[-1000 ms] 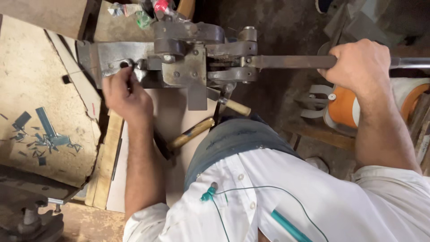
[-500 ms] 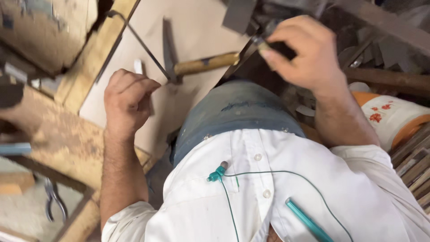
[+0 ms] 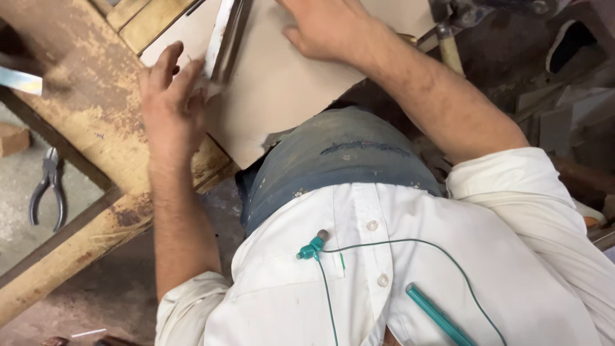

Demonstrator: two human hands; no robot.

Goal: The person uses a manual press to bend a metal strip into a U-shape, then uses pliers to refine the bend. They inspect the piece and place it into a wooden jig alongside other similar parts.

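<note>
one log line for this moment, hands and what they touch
left hand: fingers on thin metal strip | right hand: flat on beige board | pliers on floor

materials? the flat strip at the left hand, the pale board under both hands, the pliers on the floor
Strip by the left hand: looks like bare sheet metal, thin with a bright sheen. Board under the right hand: matte beige, smooth, probably laminate or hardboard; can't tell which. Pliers: dull grey metal, no handle sleeves visible.
</note>
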